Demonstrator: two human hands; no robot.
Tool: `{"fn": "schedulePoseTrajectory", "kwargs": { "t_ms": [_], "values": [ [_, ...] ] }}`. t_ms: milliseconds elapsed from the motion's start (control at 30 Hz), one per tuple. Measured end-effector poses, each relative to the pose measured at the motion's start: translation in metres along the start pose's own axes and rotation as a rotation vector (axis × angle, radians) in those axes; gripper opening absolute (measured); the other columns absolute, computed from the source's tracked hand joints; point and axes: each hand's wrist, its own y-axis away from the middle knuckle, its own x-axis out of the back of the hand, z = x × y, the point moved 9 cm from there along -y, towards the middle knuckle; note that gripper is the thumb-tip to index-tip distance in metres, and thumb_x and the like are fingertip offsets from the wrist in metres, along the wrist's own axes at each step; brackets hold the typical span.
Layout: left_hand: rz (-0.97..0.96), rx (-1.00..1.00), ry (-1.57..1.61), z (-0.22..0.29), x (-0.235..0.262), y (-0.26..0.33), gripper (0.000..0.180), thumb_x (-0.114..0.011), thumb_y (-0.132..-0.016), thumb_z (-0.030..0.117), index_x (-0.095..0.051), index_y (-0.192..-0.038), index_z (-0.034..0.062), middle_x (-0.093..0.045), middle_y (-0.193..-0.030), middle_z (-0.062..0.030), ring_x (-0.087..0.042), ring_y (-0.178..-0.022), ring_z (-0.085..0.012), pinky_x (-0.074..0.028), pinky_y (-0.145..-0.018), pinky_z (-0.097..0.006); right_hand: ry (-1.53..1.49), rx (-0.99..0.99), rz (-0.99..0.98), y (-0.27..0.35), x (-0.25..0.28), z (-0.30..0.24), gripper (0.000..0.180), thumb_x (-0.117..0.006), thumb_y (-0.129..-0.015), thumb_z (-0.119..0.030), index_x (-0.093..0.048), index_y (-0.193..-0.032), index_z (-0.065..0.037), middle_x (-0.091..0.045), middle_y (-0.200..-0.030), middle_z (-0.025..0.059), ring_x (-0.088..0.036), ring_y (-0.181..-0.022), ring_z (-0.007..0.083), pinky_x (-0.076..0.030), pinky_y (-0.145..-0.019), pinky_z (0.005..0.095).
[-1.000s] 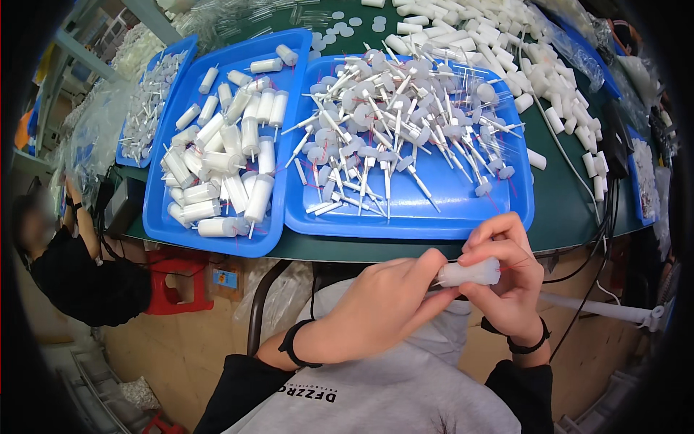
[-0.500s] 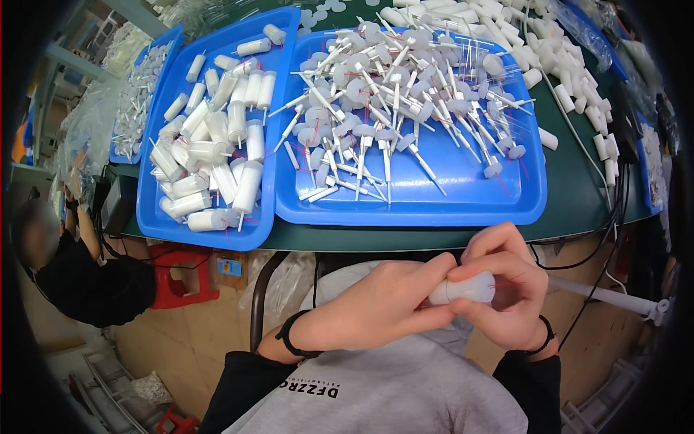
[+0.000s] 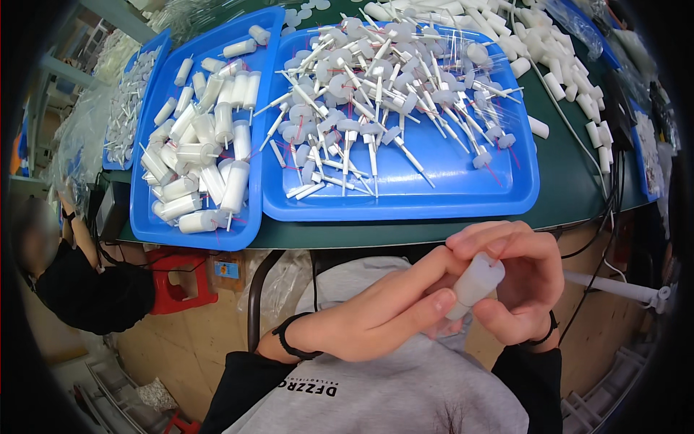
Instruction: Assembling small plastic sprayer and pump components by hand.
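In front of my chest, just off the table edge, my left hand (image 3: 405, 304) holds a small white plastic cylinder (image 3: 476, 288) between thumb and fingers. The cylinder is tilted, its translucent cap end up and toward the right. A thin red wire (image 3: 496, 258) rises from that end to the fingers of my right hand (image 3: 531, 278). The right hand curls around the capped end, its thumb against the cylinder's side and its fingers bent over the top. Whether its fingertips pinch the wire is hard to make out.
A blue tray (image 3: 405, 210) holds a heap of white stems with translucent discs and red wires. Left of it, a narrower blue tray (image 3: 195, 237) contains similar capped cylinders (image 3: 235, 184). Loose white cylinders (image 3: 571, 87) lie at the far right. A person (image 3: 94, 282) sits at left.
The cylinder has swung from nearly level to steeply tilted, cap end up. My right hand has opened somewhat and shifted slightly right. The trays appear slightly farther left in the view.
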Motion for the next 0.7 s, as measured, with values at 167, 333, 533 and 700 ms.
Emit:
{"fn": "schedulePoseTrajectory", "kwargs": {
  "t_ms": [167, 333, 533, 700],
  "values": [
    [-0.018, -0.062, 0.287, 0.0037, -0.0091, -0.0021, 0.064, -0.034, -0.091, 0.041, -0.014, -0.135, -0.0008, -0.048, -0.102, -0.0102, -0.049, -0.083, -0.0149, -0.037, -0.082, -0.029, 0.121, -0.025, -0.072, -0.0028, -0.0031, 0.0003, 0.034, -0.061, -0.073, 0.005, -0.051, -0.106, 0.006, -0.057, -0.104, 0.0223, -0.056, -0.101, 0.0317, -0.045, -0.084, 0.0384],
    [-0.032, -0.096, 0.224, 0.0008, -0.0070, -0.0068, 0.047, -0.022, -0.097, 0.027, -0.014, -0.136, 0.0028, -0.040, -0.080, -0.0035, -0.037, -0.068, -0.0094, -0.034, -0.064, -0.023, 0.203, -0.039, -0.038, -0.0025, -0.0030, 0.0029, 0.021, -0.054, -0.079, -0.003, -0.050, -0.099, 0.004, -0.058, -0.100, 0.0240, -0.056, -0.098, 0.0301, -0.044, -0.084, 0.0397],
    [0.011, -0.137, 0.078, -0.0002, -0.0057, -0.0055, 0.046, -0.022, -0.097, 0.024, -0.014, -0.137, 0.0022, -0.038, -0.077, -0.0018, -0.034, -0.065, -0.0078, -0.032, -0.061, -0.020, 0.176, -0.014, -0.020, -0.0022, -0.0008, 0.0029, 0.029, -0.063, -0.069, 0.011, -0.056, -0.097, 0.005, -0.060, -0.096, 0.0173, -0.059, -0.095, 0.0278, -0.047, -0.079, 0.0352],
    [0.070, -0.152, 0.056, 0.0003, -0.0029, -0.0036, 0.046, -0.023, -0.097, 0.022, -0.014, -0.137, 0.0016, -0.039, -0.079, -0.0021, -0.035, -0.066, -0.0077, -0.033, -0.062, -0.020, 0.251, -0.033, 0.005, 0.0011, -0.0017, 0.0073, 0.028, -0.064, -0.070, 0.009, -0.056, -0.096, 0.005, -0.060, -0.097, 0.0174, -0.059, -0.093, 0.0278, -0.047, -0.079, 0.0346]
  ]
}}
